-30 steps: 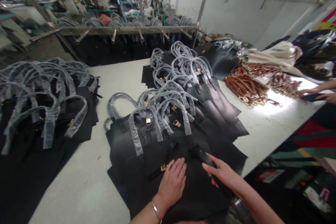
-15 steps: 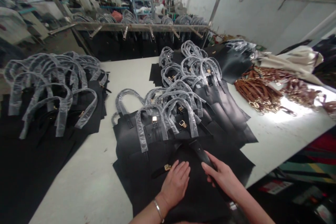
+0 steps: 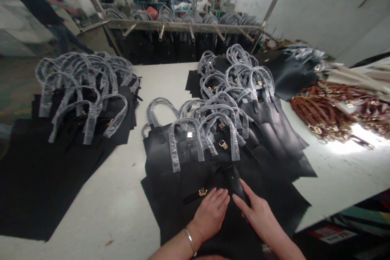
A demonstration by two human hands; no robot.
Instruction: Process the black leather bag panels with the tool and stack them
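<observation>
Black leather bag panels (image 3: 170, 183) lie stacked in front of me, their handles (image 3: 175, 142) wrapped in clear plastic. My left hand (image 3: 211, 211) rests flat on the top panel, fingers together and stretched out, beside a gold buckle (image 3: 202, 191) on a short black strap. To its right, my right hand (image 3: 256, 211) is closed round a wide black strap (image 3: 234, 178), the thumb on the near side and the forefinger along it. The other fingers of that hand are partly hidden beneath.
Another stack of black panels (image 3: 55, 170) with wrapped handles lies at the left. Brown straps with gold hooks (image 3: 323, 118) are piled at the right. Behind the white table (image 3: 164, 77) stands a metal rack (image 3: 183, 27) with hanging bags. A person in dark clothes (image 3: 36, 4) is at the far left.
The view has shifted left, so the table and stacks appear farther right. A person has come into view at the far left. Both hands stay on the panel and strap.
</observation>
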